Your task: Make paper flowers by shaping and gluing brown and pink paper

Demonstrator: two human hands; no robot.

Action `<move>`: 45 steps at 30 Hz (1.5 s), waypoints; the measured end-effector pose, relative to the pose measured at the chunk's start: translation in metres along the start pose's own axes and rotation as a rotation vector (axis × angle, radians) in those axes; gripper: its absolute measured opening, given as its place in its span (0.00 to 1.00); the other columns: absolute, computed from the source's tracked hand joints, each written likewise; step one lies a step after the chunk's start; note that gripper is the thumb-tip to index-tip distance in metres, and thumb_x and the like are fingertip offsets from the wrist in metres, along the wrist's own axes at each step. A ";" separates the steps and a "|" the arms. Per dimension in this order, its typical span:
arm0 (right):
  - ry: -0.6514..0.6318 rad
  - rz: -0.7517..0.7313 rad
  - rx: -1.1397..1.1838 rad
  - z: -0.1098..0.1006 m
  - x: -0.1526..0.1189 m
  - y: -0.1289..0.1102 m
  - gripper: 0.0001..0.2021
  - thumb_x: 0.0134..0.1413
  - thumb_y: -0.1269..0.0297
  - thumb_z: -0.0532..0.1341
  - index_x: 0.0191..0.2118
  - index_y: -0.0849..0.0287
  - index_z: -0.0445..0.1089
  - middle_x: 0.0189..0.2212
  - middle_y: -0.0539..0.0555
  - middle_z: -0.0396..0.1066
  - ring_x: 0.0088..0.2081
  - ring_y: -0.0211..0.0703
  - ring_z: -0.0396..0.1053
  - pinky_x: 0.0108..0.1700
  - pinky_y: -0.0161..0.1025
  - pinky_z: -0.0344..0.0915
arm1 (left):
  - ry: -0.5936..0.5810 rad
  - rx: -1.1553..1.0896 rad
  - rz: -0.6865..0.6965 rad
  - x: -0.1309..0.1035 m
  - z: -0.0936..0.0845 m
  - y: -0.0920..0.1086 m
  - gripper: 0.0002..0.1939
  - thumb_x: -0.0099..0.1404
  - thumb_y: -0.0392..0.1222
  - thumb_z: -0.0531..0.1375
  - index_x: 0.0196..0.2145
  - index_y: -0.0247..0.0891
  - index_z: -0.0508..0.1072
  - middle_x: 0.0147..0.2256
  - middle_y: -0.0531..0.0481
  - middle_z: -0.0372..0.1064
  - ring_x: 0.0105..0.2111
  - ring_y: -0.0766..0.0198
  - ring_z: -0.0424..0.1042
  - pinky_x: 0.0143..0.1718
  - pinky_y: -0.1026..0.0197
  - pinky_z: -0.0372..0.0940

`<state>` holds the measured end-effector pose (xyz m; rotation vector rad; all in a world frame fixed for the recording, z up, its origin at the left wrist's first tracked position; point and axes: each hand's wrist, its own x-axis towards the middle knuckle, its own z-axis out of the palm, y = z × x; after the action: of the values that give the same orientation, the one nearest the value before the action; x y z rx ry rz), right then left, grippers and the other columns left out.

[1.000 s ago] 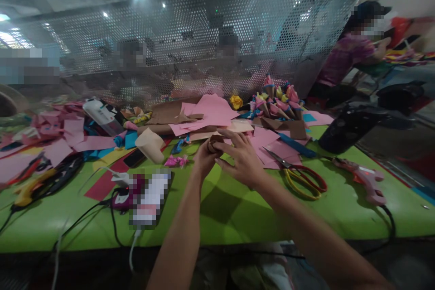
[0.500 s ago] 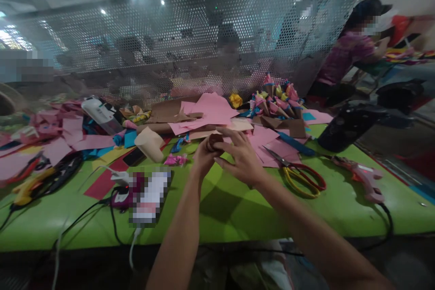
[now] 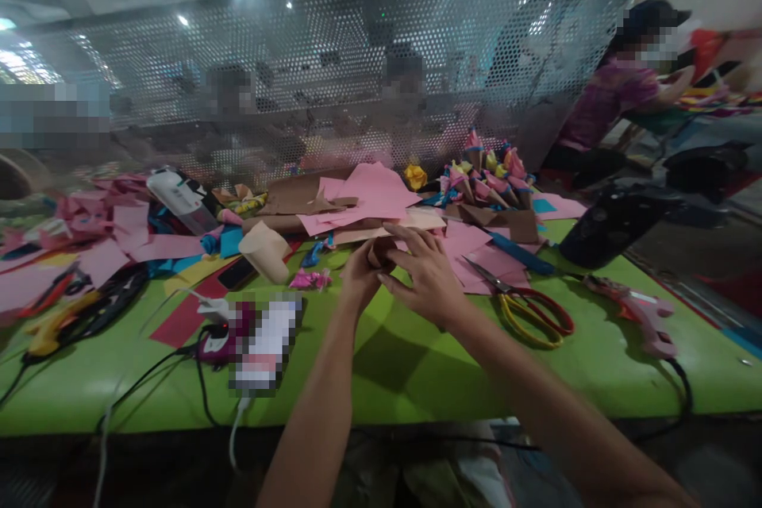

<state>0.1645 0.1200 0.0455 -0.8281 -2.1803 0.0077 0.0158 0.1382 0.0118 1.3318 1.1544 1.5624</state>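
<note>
A small piece of brown paper (image 3: 379, 251), curled into a roll, sits between my two hands above the green table (image 3: 393, 393). My left hand (image 3: 360, 279) is wrapped round it from the left. From the right, my right hand (image 3: 427, 278) closes on the same paper, its fingers bent over it and the thumb below. Much of the paper is hidden by my fingers. Just behind my hands lie pink paper sheets (image 3: 381, 189) on brown paper. Scissors (image 3: 527, 309) with red and yellow handles rest to the right of my right hand.
At the right lie a pink glue gun (image 3: 646, 313) and a black container (image 3: 616, 226). Paper cones (image 3: 482, 178) are heaped at the back. A phone (image 3: 267, 345), a power strip (image 3: 223, 341), cables and a beige paper roll (image 3: 265, 250) are at left. A person (image 3: 625, 95) sits far right.
Both hands stay at nearly the same spot with the brown paper between them. The fingers have shifted slightly, and the whole view has moved a little.
</note>
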 end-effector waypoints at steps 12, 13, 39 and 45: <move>0.021 -0.049 0.125 -0.010 0.003 0.000 0.16 0.61 0.64 0.60 0.53 0.50 0.74 0.62 0.57 0.65 0.60 0.55 0.62 0.59 0.55 0.61 | -0.161 -0.141 -0.103 -0.005 -0.006 0.014 0.14 0.41 0.38 0.71 0.24 0.36 0.70 0.24 0.57 0.66 0.26 0.71 0.64 0.31 0.67 0.64; 0.015 -0.055 0.117 -0.009 0.002 -0.001 0.16 0.61 0.64 0.60 0.53 0.51 0.74 0.63 0.57 0.65 0.60 0.55 0.62 0.59 0.55 0.61 | -0.159 -0.134 -0.110 -0.005 -0.007 0.014 0.14 0.41 0.38 0.71 0.23 0.35 0.69 0.23 0.58 0.65 0.26 0.71 0.62 0.29 0.68 0.63; 0.038 0.001 0.011 -0.010 0.003 0.002 0.10 0.59 0.63 0.62 0.45 0.54 0.77 0.61 0.59 0.67 0.59 0.58 0.62 0.58 0.56 0.60 | -0.063 -0.053 -0.063 0.000 -0.004 0.012 0.14 0.41 0.40 0.72 0.25 0.35 0.73 0.23 0.57 0.68 0.26 0.69 0.65 0.32 0.65 0.64; -0.037 -0.039 -0.011 -0.004 0.001 0.001 0.07 0.56 0.64 0.64 0.40 0.56 0.77 0.61 0.59 0.67 0.60 0.58 0.62 0.59 0.56 0.60 | -0.055 -0.087 -0.098 0.000 -0.004 0.008 0.18 0.36 0.38 0.72 0.27 0.37 0.73 0.22 0.59 0.65 0.29 0.66 0.68 0.36 0.64 0.65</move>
<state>0.1671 0.1204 0.0491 -0.7972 -2.2325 -0.0093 0.0114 0.1353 0.0188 1.2349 1.0890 1.4803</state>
